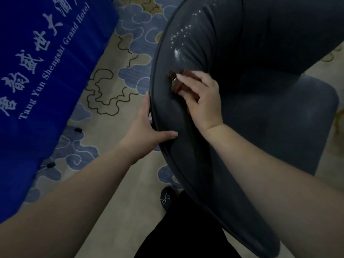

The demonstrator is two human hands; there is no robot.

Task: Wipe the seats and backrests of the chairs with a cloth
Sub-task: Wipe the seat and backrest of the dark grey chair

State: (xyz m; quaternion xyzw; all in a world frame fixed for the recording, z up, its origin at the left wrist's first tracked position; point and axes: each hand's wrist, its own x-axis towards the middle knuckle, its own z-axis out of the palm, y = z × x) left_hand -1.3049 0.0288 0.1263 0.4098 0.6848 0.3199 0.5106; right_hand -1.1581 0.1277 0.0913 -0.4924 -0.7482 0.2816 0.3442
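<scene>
Reading the scene from the chair outward, largest thing first.

Room: patterned carpet (115,53) with blue cloud shapes runs under the chair; a blue drape printed with hotel lettering (42,71) hangs well to the chair's left.

Chair: dark grey chair (232,53); its curved backrest (186,43) arcs from the top of the view down to the person's legs, and the seat (290,118) lies beyond it on the right.

Left hand: left hand (149,127) grips the backrest's piped rim, thumb on the padded front, fingers wrapped behind, steadying it.

Right hand: right hand (202,97) sits on the backrest's inner face, nearer the work, fingers (186,79) curled and clamped on the cloth.

Cloth: small brown cloth (176,83), bunched, pressed to the backrest under the right hand.

Marks: white specks (181,33) lie just up the backrest from the cloth, along its long curve.

Next move: likely a stroke upward, away from the body, through the specks.
</scene>
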